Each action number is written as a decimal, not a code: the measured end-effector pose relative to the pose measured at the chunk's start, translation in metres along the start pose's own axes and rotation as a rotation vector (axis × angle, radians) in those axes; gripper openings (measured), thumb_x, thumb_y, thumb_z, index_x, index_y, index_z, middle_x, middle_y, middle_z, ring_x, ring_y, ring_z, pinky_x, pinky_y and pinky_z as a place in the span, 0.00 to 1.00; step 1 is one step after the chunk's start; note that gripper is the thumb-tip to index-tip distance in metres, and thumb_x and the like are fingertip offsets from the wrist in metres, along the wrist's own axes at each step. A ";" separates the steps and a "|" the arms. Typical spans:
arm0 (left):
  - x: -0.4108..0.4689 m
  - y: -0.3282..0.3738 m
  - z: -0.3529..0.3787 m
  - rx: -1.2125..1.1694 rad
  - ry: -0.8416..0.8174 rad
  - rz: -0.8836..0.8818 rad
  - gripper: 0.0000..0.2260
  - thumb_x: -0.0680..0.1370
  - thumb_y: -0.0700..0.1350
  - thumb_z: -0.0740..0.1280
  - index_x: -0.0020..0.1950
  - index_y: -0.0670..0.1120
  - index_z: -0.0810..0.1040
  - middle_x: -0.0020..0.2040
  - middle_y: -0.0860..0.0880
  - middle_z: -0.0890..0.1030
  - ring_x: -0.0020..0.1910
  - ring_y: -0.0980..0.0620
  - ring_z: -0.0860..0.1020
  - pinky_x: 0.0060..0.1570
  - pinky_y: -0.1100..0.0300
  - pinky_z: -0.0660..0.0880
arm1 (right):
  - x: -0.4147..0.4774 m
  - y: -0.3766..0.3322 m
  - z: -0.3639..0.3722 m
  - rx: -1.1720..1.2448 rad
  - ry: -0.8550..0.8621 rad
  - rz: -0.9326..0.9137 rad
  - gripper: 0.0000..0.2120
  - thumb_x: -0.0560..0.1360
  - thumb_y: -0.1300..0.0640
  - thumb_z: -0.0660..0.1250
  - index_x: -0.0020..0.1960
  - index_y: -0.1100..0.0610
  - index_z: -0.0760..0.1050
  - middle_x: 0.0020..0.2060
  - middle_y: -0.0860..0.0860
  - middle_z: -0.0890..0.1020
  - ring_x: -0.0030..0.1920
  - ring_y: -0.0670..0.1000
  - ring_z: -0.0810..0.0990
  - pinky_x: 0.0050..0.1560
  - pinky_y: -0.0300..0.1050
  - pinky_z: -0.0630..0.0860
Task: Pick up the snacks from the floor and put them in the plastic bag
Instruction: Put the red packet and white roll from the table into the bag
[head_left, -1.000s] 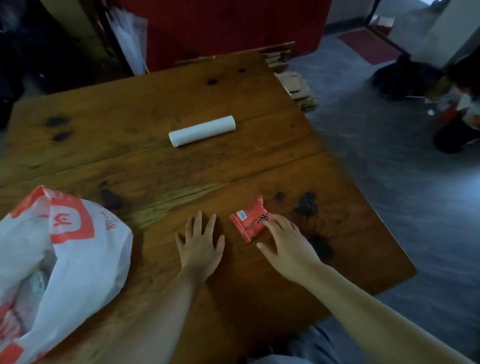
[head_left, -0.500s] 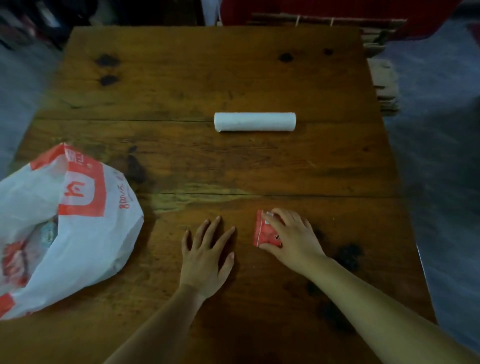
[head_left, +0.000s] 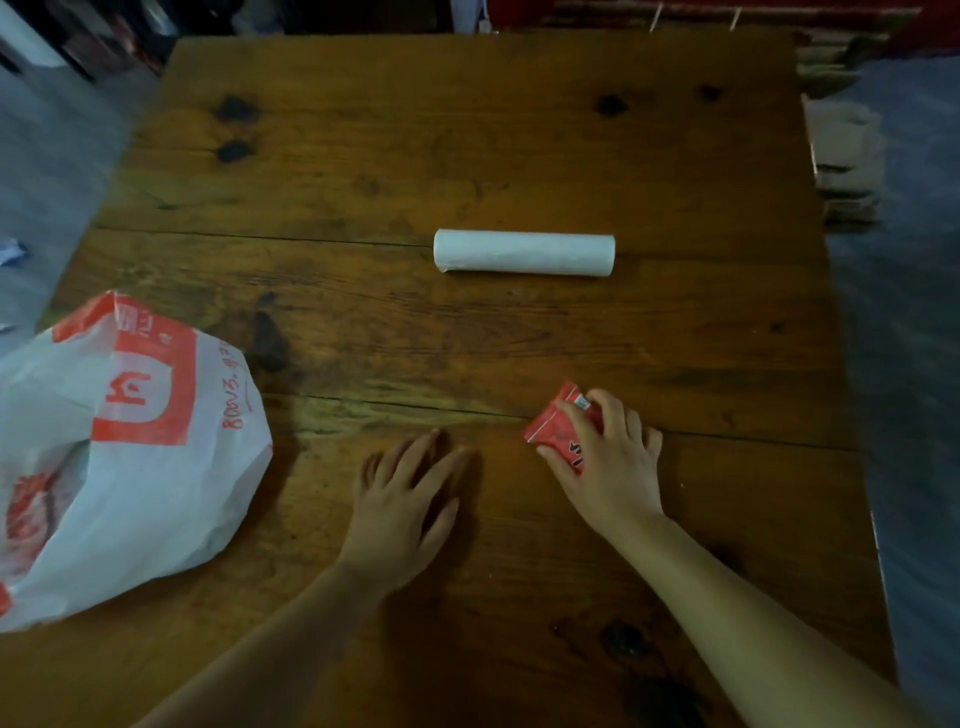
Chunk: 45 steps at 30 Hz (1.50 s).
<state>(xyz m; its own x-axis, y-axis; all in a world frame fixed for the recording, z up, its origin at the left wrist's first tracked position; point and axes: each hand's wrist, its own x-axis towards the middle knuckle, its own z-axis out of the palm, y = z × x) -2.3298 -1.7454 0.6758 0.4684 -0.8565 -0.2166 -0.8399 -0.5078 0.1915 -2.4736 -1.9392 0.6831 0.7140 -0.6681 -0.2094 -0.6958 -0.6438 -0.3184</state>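
Observation:
A small red snack packet (head_left: 555, 428) lies on the wooden table (head_left: 467, 338), partly tilted up under my right hand (head_left: 610, 462), whose fingers and thumb close around it. My left hand (head_left: 402, 499) rests flat on the table to the left of the packet, fingers spread, holding nothing. A white plastic bag with orange print (head_left: 130, 452) lies open at the table's left edge, with other packets dimly visible inside.
A white paper roll (head_left: 524, 253) lies on its side in the middle of the table. Stacked cardboard (head_left: 844, 156) sits on the grey floor beyond the right edge. A small blue and white scrap (head_left: 11, 252) lies on the floor at left.
My head has turned left, bringing the table square in view. My right hand has closed on the red packet and tilted it up. My left hand stays flat.

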 end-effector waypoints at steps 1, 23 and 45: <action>0.017 0.004 -0.009 0.008 0.020 0.015 0.23 0.76 0.59 0.53 0.71 0.60 0.60 0.71 0.48 0.68 0.69 0.43 0.65 0.65 0.38 0.61 | 0.000 0.002 0.000 0.007 0.010 0.025 0.26 0.73 0.38 0.60 0.68 0.47 0.63 0.69 0.54 0.63 0.66 0.57 0.64 0.64 0.62 0.60; 0.219 0.054 -0.074 0.107 0.203 0.132 0.20 0.78 0.46 0.62 0.69 0.56 0.65 0.66 0.44 0.67 0.61 0.38 0.66 0.58 0.44 0.68 | 0.002 0.021 -0.001 0.162 0.050 0.066 0.25 0.72 0.38 0.61 0.66 0.44 0.63 0.68 0.51 0.65 0.67 0.56 0.63 0.64 0.62 0.61; 0.013 0.079 -0.015 -0.172 0.055 -0.194 0.26 0.78 0.56 0.60 0.73 0.52 0.57 0.62 0.43 0.70 0.58 0.42 0.71 0.51 0.48 0.74 | -0.076 0.030 -0.002 0.094 -0.090 0.119 0.27 0.74 0.39 0.58 0.70 0.44 0.56 0.70 0.52 0.56 0.70 0.56 0.56 0.67 0.61 0.58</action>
<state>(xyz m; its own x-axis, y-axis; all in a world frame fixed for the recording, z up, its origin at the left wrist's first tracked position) -2.3864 -1.7981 0.7026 0.6343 -0.7429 -0.2141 -0.6760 -0.6673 0.3126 -2.5492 -1.9088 0.6913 0.6343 -0.6986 -0.3312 -0.7683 -0.5221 -0.3703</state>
